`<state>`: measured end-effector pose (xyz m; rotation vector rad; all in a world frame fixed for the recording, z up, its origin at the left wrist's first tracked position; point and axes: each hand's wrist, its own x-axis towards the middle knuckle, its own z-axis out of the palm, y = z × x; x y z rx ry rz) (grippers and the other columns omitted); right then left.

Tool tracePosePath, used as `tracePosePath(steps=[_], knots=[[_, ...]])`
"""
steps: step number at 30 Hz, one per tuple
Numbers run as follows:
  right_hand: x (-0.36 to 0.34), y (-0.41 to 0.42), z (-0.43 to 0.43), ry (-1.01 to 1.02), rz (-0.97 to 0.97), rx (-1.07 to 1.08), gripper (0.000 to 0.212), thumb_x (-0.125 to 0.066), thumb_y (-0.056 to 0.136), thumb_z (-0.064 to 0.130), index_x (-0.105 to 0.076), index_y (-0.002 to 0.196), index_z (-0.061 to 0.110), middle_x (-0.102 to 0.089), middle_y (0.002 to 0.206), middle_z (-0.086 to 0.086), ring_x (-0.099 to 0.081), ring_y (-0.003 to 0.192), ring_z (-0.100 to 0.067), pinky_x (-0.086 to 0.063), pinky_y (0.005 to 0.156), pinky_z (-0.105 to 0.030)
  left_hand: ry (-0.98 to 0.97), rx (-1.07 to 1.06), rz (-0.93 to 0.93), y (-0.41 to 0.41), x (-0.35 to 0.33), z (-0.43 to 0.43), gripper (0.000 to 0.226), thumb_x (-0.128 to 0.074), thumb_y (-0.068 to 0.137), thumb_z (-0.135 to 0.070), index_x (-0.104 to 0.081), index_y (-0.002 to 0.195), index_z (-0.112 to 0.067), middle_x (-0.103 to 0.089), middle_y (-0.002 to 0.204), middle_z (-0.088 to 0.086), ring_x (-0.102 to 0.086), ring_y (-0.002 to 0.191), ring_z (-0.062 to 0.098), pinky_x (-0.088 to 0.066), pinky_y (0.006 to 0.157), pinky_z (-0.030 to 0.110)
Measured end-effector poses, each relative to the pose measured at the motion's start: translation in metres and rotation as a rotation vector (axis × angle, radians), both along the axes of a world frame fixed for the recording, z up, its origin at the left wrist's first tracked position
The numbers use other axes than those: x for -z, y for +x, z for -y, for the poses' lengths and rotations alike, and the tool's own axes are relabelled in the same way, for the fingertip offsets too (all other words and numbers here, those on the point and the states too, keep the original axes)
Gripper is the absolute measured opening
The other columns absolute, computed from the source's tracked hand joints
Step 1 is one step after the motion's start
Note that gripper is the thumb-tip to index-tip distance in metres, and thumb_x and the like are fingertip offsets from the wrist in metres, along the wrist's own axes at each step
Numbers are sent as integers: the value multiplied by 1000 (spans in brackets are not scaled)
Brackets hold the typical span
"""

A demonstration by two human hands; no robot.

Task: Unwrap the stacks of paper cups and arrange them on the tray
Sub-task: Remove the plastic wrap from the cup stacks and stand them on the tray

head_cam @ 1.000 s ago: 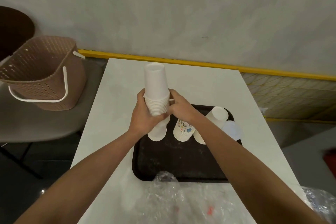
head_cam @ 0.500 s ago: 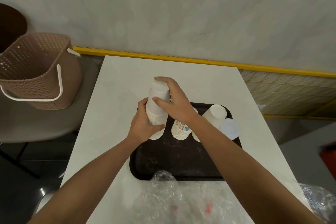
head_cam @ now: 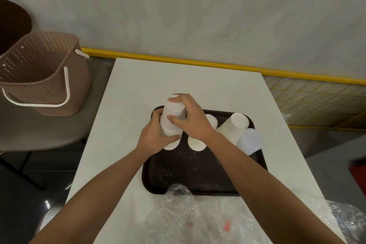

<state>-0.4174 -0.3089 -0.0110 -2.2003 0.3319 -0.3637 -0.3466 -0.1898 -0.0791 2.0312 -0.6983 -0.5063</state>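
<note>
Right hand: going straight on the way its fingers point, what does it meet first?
The white cup stack, which the right hand grips near the top. Past it, probably just the table top; depth is unclear.

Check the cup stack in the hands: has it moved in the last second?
Yes. The cup stack has come down toward the tray: its top stood well beyond the tray's far rim, now barely beyond it.

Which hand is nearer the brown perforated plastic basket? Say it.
Left. The left hand grips the white paper cup stack on the side facing the brown basket; the right hand holds its top, farther off.
</note>
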Motion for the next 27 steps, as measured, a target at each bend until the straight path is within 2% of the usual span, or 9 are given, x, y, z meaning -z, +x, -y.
tracePosePath(steps=[7,13,18,23,27], knots=[[3,-4,-3,43,-13,22,49,-71,80,14,-48,123,16,-49,127,3,-43,110,-5,-37,90,-16,30,5,16,0,0,0,89,-85,66,-36,-28,133,-24,-56,125,-7,-60,102,20,-46,81,30],[0,-2,-1,14,5,-8,49,-74,78,16,-51,121,19,-49,128,3,-44,111,-6,-43,95,-27,34,22,22,1,-5,-2,88,-85,65,-36,-29,132,-23,-56,124,-5,-60,105,21,-50,83,34],[-10,-1,1,26,67,26,46,-74,79,28,-48,116,36,-48,121,17,-45,110,0,-46,93,-24,3,9,32,1,-16,-2,90,-86,63,-39,-32,133,-23,-57,120,-7,-60,104,17,-51,84,32],[-16,2,2,33,45,44,37,-68,84,27,-53,118,28,-49,118,18,-48,106,-2,-45,88,-21,12,28,55,2,-20,-2,85,-86,64,-37,-37,133,-21,-57,125,-5,-58,108,18,-50,86,34],[-16,1,3,22,25,45,35,-67,85,27,-56,118,25,-51,113,19,-49,105,-3,-47,91,-26,5,40,49,4,-21,-1,81,-86,65,-35,-40,129,-19,-59,121,-4,-59,105,19,-51,84,34]])
